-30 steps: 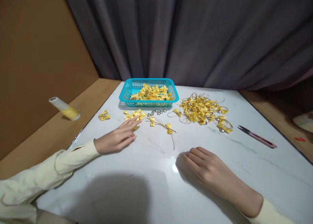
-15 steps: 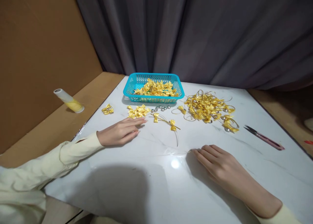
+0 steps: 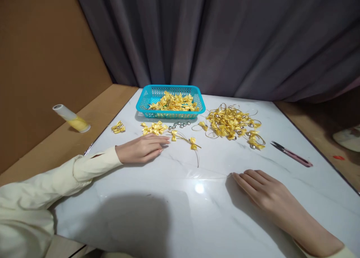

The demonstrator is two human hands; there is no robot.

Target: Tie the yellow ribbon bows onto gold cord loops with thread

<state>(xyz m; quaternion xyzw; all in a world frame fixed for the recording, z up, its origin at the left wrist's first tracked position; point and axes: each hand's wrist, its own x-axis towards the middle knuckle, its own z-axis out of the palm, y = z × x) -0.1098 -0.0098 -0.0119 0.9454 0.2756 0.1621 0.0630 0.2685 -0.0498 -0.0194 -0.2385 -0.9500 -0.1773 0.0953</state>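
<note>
My left hand (image 3: 143,148) rests on the table with its fingers stretched out, beside a small heap of yellow ribbon bows (image 3: 154,128). Just past its fingertips lie two bows (image 3: 193,143) with thin gold cords around them. On the right, my right hand (image 3: 261,190) is low over the tabletop, thumb and index finger pinched together. A faint pale thread (image 3: 216,176) runs to that pinch; its other end is hard to make out. Silver beads (image 3: 180,125) lie in a cluster behind the two bows.
A blue basket (image 3: 170,114) of yellow bows stands at the back. Right of it is a pile of bows on gold loops (image 3: 229,123), then pink-handled thread snips (image 3: 292,153). At left are a few bows (image 3: 118,127) and a white-and-yellow tube (image 3: 71,118).
My right hand has moved right, away from the two bows, with the thread at its fingertips. The whole view has shifted slightly; my left hand lies slightly nearer the two bows.
</note>
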